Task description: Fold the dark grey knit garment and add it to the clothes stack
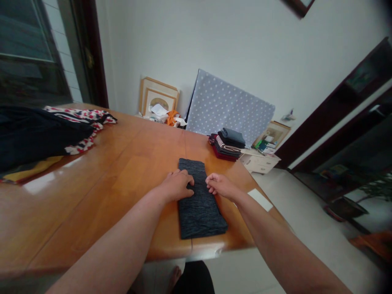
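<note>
A folded dark blue-grey rectangle of streaked cloth (200, 216) showed a matt, faintly textured surface against the brown wooden tabletop (122, 175), whose smooth, glossy finish threw back pale patches of light. Loose black cloth (36, 132) looked soft and dull beside red, white and black patterned fabric (81, 145). A grey-blue, white-dotted cloth drape (226, 102) appeared matt, as did the smooth white wall (171, 36).

A glossy orange-brown wooden table (137, 151), white drawer cabinet (260, 164), pale wood-framed picture (157, 96) and leafy potted plant (350, 207) show a home.
</note>
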`<state>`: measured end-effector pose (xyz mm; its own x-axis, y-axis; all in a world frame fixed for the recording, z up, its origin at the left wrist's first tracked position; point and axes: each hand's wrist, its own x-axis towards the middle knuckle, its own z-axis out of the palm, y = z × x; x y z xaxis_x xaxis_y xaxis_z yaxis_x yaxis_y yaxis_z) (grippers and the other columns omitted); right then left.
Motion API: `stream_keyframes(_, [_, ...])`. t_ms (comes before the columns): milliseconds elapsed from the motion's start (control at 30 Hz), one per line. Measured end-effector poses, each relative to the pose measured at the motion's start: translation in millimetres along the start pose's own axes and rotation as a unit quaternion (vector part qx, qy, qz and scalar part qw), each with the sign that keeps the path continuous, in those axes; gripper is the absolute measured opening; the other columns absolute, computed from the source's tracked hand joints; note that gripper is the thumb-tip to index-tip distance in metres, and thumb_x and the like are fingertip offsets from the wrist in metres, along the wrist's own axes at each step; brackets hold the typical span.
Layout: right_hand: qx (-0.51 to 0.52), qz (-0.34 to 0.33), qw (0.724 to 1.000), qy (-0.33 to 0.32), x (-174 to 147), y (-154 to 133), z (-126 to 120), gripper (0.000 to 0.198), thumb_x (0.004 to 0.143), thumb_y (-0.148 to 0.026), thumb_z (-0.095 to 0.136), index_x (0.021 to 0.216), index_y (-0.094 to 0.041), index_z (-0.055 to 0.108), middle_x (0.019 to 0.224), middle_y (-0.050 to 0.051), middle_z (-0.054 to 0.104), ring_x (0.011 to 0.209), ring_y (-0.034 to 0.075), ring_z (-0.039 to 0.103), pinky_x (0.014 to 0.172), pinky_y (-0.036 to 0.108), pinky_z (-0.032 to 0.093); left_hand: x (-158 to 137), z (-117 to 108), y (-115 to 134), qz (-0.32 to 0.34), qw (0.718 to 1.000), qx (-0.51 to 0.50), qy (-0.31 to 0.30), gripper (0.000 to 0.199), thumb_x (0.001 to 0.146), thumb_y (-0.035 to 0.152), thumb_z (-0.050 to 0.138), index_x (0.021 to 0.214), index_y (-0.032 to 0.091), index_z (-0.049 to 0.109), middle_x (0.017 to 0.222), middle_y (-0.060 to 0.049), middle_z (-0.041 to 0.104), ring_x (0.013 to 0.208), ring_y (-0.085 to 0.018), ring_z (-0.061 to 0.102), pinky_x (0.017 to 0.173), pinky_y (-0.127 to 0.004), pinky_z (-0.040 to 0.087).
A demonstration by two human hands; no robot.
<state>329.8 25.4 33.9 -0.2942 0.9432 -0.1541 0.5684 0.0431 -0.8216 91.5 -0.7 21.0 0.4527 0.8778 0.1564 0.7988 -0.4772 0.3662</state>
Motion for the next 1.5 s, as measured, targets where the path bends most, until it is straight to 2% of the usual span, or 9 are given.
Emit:
stream_keyframes(100, [-0.076, -0.108, 0.989, 0.065, -32.6, 1.4, 1.3, 0.011, 0.088, -0.029, 0.055, 0.087, -0.02, 0.062, 0.078, 0.0, 0.063, 0.07, 0.013, 0.06, 0.063, 0.025, 0.047, 1.5, 0.8, -0.4, 0.001, 1.0, 0.005, -0.003, 0.032, 0.076, 0.047, 0.064, 0.103, 0.03, 0.069, 0.107, -0.007, 0.059, 0.104, -0.029, 0.054, 0.083, -0.039, 0.043])
stream_keyframes(200, [-0.168, -0.194, 0.957, 0.132, -71.8, -5.0, 5.1, 0.012, 0.09, -0.028, 0.054, 0.089, -0.021, 0.064, 0.084, 0.001, 0.065, 0.078, 0.015, 0.06, 0.072, 0.028, 0.046, 2.2, 1.6, -1.0, 0.005, 1.0, 0.008, -0.004, 0.034, 0.076, 0.049, 0.064, 0.103, 0.03, 0.069, 0.107, -0.007, 0.059, 0.104, -0.029, 0.054, 0.083, -0.039, 0.042])
stream_keyframes(267, [-0.223, -0.242, 0.935, 0.134, -97.5, -11.2, 10.2, 0.01, 0.091, -0.025, 0.055, 0.09, -0.022, 0.065, 0.086, 0.002, 0.065, 0.081, 0.016, 0.059, 0.073, 0.029, 0.045, 2.3, 2.3, -1.4, 0.006, 1.0, 0.011, -0.005, 0.036, 0.075, 0.051, 0.064, 0.104, 0.03, 0.069, 0.106, -0.007, 0.059, 0.104, -0.029, 0.053, 0.083, -0.04, 0.042])
stream_keyframes(400, [-0.292, -0.313, 0.901, 0.068, -135.7, -14.8, 24.4, 0.009, 0.09, -0.02, 0.057, 0.094, -0.022, 0.064, 0.092, 0.004, 0.066, 0.087, 0.018, 0.058, 0.077, 0.032, 0.044, 2.1, 3.7, -1.8, 0.008, 1.0, 0.012, -0.003, 0.037, 0.075, 0.053, 0.065, 0.104, 0.03, 0.069, 0.108, -0.007, 0.058, 0.106, -0.03, 0.052, 0.085, -0.04, 0.041])
stream_keyframes(600, [-0.349, -0.299, 0.888, 0.027, -156.1, 1.1, 39.4, 0.011, 0.089, -0.017, 0.058, 0.097, -0.021, 0.064, 0.094, 0.005, 0.065, 0.088, 0.02, 0.054, 0.077, 0.034, 0.04, 2.5, 3.4, -1.8, 0.012, 1.0, 0.012, -0.006, 0.038, 0.075, 0.053, 0.064, 0.105, 0.03, 0.069, 0.108, -0.007, 0.059, 0.106, -0.03, 0.053, 0.084, -0.04, 0.042])
stream_keyframes(833, [-0.36, -0.298, 0.881, 0.077, -159.3, -5.7, 44.7, 0.01, 0.09, -0.017, 0.055, 0.088, -0.021, 0.064, 0.082, 0.003, 0.06, 0.08, 0.019, 0.05, 0.074, 0.035, 0.035, 1.7, 1.8, -0.5, 0.009, 1.0, 0.014, -0.006, 0.037, 0.075, 0.052, 0.065, 0.105, 0.03, 0.069, 0.108, -0.007, 0.059, 0.107, -0.03, 0.053, 0.084, -0.041, 0.042])
stream_keyframes(1033, [-0.373, -0.266, 0.886, 0.066, -152.5, -9.8, 58.0, 0.01, 0.089, -0.02, 0.059, 0.096, -0.022, 0.064, 0.087, 0.004, 0.06, 0.087, 0.021, 0.05, 0.077, 0.036, 0.034, 1.3, 2.3, -0.8, 0.01, 1.0, 0.016, -0.003, 0.037, 0.075, 0.052, 0.066, 0.105, 0.031, 0.068, 0.109, -0.006, 0.059, 0.107, -0.03, 0.053, 0.085, -0.04, 0.042])
stream_keyframes(1133, [-0.375, -0.253, 0.89, 0.059, -150.4, -10.1, 61.9, 0.006, 0.088, -0.019, 0.059, 0.091, -0.022, 0.064, 0.085, 0.004, 0.059, 0.086, 0.021, 0.049, 0.077, 0.036, 0.034, 1.5, 2.6, -1.0, 0.007, 1.0, 0.017, -0.007, 0.038, 0.075, 0.053, 0.065, 0.106, 0.031, 0.068, 0.109, -0.006, 0.059, 0.108, -0.03, 0.053, 0.085, -0.04, 0.042])
stream_keyframes(1500, [-0.347, -0.295, 0.888, 0.064, -157.4, -2.5, 35.3, 0.017, 0.087, -0.016, 0.058, 0.102, -0.022, 0.063, 0.096, 0.007, 0.064, 0.089, 0.022, 0.055, 0.078, 0.037, 0.041, 0.4, 1.3, 1.0, 0.002, 1.0, 0.01, -0.009, 0.036, 0.075, 0.051, 0.066, 0.105, 0.031, 0.068, 0.109, -0.007, 0.059, 0.108, -0.03, 0.053, 0.087, -0.041, 0.042])
